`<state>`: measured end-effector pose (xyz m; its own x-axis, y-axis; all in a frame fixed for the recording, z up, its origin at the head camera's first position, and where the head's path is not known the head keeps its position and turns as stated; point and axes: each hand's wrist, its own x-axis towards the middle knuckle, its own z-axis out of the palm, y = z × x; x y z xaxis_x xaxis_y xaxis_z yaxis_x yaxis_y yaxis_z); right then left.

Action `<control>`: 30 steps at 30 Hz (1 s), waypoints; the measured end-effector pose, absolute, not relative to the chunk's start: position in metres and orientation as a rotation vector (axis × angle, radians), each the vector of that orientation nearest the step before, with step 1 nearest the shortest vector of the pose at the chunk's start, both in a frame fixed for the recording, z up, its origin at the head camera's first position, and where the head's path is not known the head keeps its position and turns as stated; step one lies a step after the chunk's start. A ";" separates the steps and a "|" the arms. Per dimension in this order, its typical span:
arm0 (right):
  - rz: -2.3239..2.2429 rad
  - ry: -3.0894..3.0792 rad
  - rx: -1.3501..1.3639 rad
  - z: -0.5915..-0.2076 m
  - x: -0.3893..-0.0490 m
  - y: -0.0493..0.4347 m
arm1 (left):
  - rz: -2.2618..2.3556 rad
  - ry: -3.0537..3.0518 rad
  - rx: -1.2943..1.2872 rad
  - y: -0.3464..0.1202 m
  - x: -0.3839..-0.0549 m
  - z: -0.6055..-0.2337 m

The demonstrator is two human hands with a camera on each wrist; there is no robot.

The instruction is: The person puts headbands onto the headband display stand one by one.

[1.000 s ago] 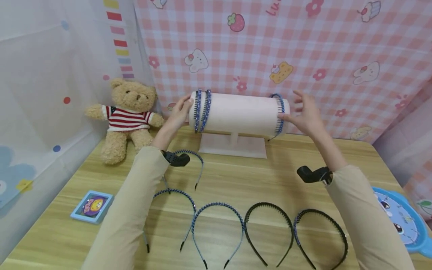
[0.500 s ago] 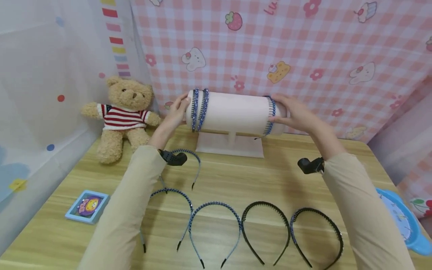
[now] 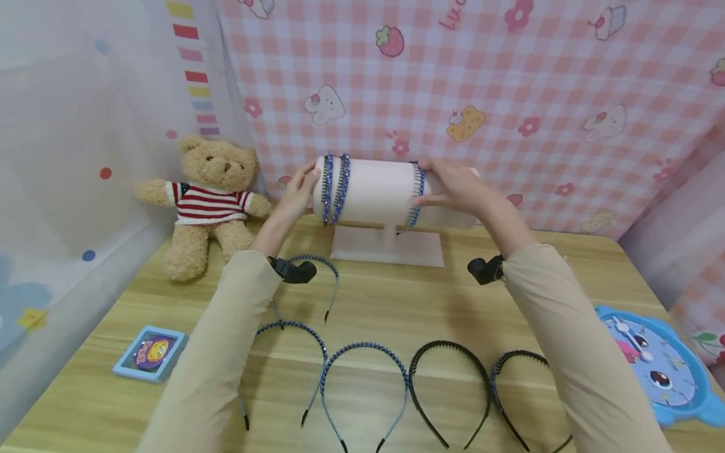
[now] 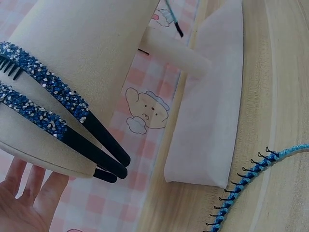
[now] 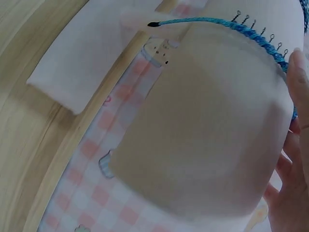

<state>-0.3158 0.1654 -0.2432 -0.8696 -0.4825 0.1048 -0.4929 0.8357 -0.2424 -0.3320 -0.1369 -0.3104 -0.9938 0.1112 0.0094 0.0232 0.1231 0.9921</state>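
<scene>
Pale pink cylinder stand point(image 3: 376, 189) carrying glittery blue headbands point(image 3: 335, 187). Blue and black headbands point(image 3: 447, 384) on light wooden table point(image 3: 396, 302). Pink gingham backdrop point(image 3: 510, 94) with cartoon prints. Tan teddy bear point(image 3: 211, 201) in red-and-white striped shirt. Beige sleeves point(image 3: 209, 371).

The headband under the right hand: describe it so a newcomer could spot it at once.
Find the pale cylinder stand at the table's back. Three headbands ride it; this blue headband sits alone mid-roll under the right hand, while the sparkly pair crowds the left end.
</scene>
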 end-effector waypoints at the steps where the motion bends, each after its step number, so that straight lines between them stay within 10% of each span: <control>1: 0.409 -2.974 0.787 -0.243 -0.316 0.161 | 2.034 2.301 0.140 -0.137 -0.332 -0.311; 30: 0.194 -2.903 0.928 -0.249 -0.326 0.068 | 2.060 2.318 0.159 -0.139 -0.333 -0.316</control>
